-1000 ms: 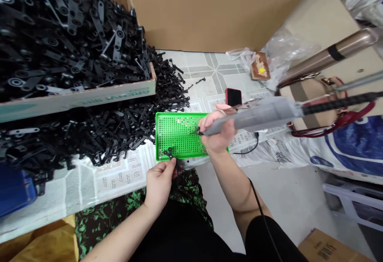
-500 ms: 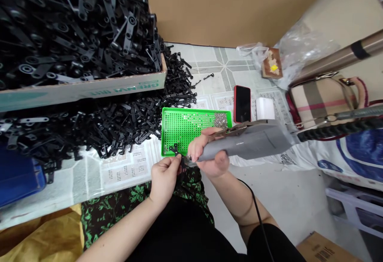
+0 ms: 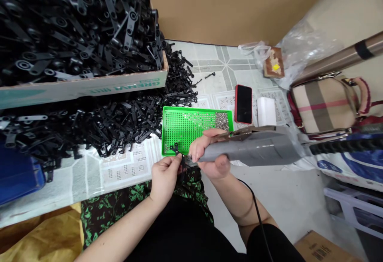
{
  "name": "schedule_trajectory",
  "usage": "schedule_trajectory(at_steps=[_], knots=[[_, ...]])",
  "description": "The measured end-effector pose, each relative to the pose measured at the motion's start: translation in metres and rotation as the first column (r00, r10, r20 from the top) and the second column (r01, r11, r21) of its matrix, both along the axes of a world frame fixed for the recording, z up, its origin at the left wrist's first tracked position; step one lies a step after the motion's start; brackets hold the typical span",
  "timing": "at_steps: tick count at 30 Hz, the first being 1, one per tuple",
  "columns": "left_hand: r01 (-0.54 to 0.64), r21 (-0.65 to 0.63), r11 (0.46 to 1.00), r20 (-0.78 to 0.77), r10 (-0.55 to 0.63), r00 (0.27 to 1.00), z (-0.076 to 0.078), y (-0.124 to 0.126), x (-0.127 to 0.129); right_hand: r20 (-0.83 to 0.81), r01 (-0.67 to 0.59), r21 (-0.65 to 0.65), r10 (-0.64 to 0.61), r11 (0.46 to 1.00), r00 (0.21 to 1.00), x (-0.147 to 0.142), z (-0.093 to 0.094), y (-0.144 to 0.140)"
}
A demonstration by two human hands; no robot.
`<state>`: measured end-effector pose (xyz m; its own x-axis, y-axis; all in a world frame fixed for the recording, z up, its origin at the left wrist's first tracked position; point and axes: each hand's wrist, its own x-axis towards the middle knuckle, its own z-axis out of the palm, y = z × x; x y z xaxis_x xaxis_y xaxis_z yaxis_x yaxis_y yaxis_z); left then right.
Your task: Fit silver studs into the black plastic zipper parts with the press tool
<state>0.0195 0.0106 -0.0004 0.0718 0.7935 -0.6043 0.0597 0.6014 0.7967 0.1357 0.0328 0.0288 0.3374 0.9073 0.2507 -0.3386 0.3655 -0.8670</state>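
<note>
Between thumb and fingers, my left hand (image 3: 164, 175) pinches a black plastic arm part (image 3: 175, 149) near the tray's front edge. My right hand (image 3: 209, 155) is wrapped round a grey electric screwdriver (image 3: 248, 147), held sideways with its tip pointing left at that part. The tip lies close to my left fingertips; whether it touches a screw cannot be made out. Behind both hands lies a green perforated tray (image 3: 176, 124). Small silvery screws (image 3: 222, 121) are heaped in its far right corner, with others scattered in the holes.
An open carton (image 3: 119, 85) overflows with black parts at the left, and more black parts (image 3: 125, 122) spill in front of it. A red-edged phone (image 3: 243, 104), a white block (image 3: 266, 111) and a checked bag (image 3: 326, 102) lie to the right. A blue bin (image 3: 20, 174) stands far left.
The screwdriver's rear end has swung slightly down and to the right, making its body more level. Both hands keep nearly the same place and grip.
</note>
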Motion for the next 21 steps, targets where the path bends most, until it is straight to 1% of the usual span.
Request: schedule_trajectory(at_steps=[3,9,15,21], knots=[[-0.006,-0.011,1.0,-0.001,0.006,1.0,-0.0015,-0.0003,0.0002,-0.003,0.004,0.036,-0.004,0.999,1.0,-0.0004,0.0002,0.0001],[-0.006,-0.016,1.0,0.006,0.006,1.0,-0.0011,0.0005,0.0001,0.017,-0.003,0.008,0.002,1.0,1.0,-0.0013,0.0016,-0.0005],[-0.011,-0.024,1.0,-0.008,0.011,1.0,0.0002,0.0006,0.0004,0.025,0.002,0.036,-0.003,0.999,1.0,-0.0012,0.002,-0.0032],[-0.013,-0.037,0.999,0.0,0.013,1.0,-0.0014,0.0006,0.0015,-0.009,0.001,0.081,-0.001,0.997,1.0,-0.0008,-0.0012,-0.0047]])
